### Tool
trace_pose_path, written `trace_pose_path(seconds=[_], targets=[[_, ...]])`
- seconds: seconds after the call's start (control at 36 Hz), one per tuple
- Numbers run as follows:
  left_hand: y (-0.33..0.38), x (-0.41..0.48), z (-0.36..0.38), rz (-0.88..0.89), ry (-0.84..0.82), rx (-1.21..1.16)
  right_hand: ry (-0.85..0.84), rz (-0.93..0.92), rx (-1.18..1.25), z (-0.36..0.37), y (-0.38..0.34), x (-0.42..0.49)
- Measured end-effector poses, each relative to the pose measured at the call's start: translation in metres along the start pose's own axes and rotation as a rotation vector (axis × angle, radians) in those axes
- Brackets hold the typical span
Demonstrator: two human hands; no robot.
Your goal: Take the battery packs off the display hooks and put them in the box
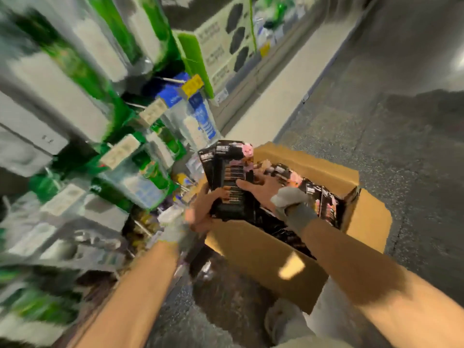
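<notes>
- Head view, handling: the battery packs (229,172) are a small stack of flat black blister cards with cells showing through the front. I judge the stack dense and fairly heavy for its bulk. The cards look stiff and the plastic fronts slick, so they are likely to slide over one another and fan out.
- Head view, where to hold: the stack is best clamped across its two long edges or supported from beneath. A pinch at the thin hanging tabs on top would probably let the cards splay.
- Head view, left hand (200,212): it grips the stack's lower left corner. Its fingers (215,195) curl round that edge onto the front, and the palm sits below and beside the cards.
- Head view, right hand (261,190): it holds the right edge. One digit, seemingly the thumb (242,183), lies flat across the front, and the others appear to pass behind. Motion blur hides just how far they wrap.
- Head view, position: the stack stands nearly upright between the two hands, over the near left corner of the cardboard box (263,254), above its rim and not yet inside.
- Head view, surroundings: other packs (324,204) already stand on edge along the box's right side. The display (105,156) to the left is too blurred to show its hooks.
</notes>
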State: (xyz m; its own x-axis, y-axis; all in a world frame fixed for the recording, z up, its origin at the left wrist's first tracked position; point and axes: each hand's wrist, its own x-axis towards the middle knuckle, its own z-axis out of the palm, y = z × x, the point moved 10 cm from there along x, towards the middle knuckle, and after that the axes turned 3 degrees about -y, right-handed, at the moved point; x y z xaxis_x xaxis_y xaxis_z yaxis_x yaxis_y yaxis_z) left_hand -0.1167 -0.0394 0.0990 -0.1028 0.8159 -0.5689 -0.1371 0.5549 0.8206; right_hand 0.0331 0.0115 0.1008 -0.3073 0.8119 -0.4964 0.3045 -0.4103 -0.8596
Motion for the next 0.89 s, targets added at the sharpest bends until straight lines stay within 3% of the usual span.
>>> trace_pose_path(seconds=[0.08, 0.17, 0.33, 0.5, 0.89], targets=[[0.002, -0.048, -0.016, 0.004, -0.097, -0.194, -0.076, 0.000, 0.025, 0.040, -0.011, -0.005], [-0.007, -0.095, -0.055, 0.018, -0.005, -0.288, -0.267, 0.015, 0.021, 0.098, -0.032, -0.044], [-0.006, -0.181, -0.135, 0.239, 0.182, -0.469, -0.324, -0.118, -0.056, 0.178, -0.075, -0.101], [-0.014, -0.255, -0.187, 0.352, 0.307, -0.490, -0.418, -0.202, -0.024, 0.238, -0.088, -0.130], [0.015, -0.341, -0.246, 0.538, 0.447, -0.513, -0.499, -0.313, 0.120, 0.292, -0.165, -0.207]])
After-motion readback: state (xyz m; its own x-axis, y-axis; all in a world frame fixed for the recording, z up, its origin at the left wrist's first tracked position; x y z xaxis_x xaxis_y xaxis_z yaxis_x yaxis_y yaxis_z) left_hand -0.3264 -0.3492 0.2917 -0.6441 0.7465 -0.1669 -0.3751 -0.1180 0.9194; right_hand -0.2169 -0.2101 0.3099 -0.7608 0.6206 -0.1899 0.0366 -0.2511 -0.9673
